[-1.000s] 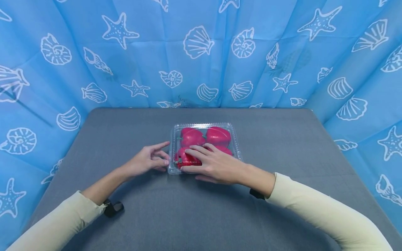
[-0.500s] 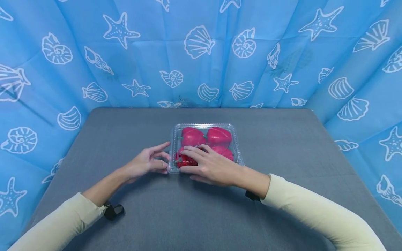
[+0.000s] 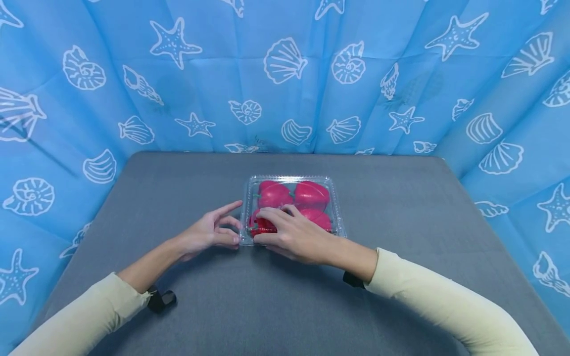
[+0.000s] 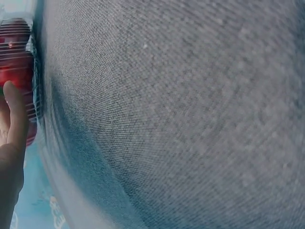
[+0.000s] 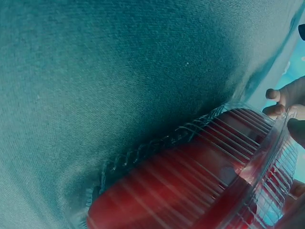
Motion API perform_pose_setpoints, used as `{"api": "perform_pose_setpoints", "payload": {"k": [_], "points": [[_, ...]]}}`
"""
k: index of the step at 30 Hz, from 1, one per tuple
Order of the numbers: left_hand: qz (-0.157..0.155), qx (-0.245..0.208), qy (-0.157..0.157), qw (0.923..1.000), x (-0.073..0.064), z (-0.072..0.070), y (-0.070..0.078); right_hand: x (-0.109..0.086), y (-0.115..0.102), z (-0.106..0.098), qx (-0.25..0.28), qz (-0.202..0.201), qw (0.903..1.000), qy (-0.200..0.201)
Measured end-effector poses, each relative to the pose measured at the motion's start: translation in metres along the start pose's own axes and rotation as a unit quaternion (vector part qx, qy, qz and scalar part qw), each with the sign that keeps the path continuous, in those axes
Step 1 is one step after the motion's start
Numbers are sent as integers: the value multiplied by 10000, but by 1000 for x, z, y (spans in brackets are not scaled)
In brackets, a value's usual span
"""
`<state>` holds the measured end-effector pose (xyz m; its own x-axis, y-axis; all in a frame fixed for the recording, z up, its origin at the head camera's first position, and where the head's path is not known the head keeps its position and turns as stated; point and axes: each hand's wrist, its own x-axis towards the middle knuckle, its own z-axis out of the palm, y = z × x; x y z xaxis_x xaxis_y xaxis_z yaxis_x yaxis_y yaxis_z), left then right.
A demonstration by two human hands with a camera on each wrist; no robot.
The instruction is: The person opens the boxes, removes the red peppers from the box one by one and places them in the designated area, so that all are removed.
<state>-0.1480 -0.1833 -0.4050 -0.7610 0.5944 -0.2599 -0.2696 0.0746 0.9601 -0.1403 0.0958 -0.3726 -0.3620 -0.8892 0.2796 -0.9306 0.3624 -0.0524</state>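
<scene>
Two hands engage one clear plastic container [image 3: 338, 212] at the middle of the table [image 3: 285, 306]. Left hand [image 3: 207, 230]: fingers loosely spread, half extended, fingertips at the left wall of the container; it has hold of nothing. Right hand [image 3: 298, 235]: fingers bent over the top at the front-left portion, thumb at the front edge, gripping the container across that edge; the force applied cannot be told.

The container is ribbed along its sides and holds four red fruits [image 3: 311, 194], arranged in two rows of two. Three green stems [image 3: 256, 196] are visible. The right hand partly covers the front-left fruit.

Two cream sleeves [image 3: 80, 309] cover the forearms. Two black wrist devices [image 3: 160, 300] show, one beneath each wrist. One grey cloth-covered table supports the container. Behind it hangs a blue curtain [image 3: 311, 111] printed with white shells and starfish.

Compared with the frame from one second earlier, the right hand sits farther left, its fingers are more sharply bent, and more of the front-right fruit is exposed. Container and left hand remain in nearly the same position.
</scene>
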Motion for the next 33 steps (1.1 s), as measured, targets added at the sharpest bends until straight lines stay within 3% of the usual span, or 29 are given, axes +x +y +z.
{"api": "perform_pose_setpoints", "payload": {"k": [11,33], "points": [[137,-150,-128,9997,-1,2,0,5,0,-1,-41,116,9999,-38],[23,-433,43,9991,1,12,-3,2,0,4,191,212,9995,135]]}}
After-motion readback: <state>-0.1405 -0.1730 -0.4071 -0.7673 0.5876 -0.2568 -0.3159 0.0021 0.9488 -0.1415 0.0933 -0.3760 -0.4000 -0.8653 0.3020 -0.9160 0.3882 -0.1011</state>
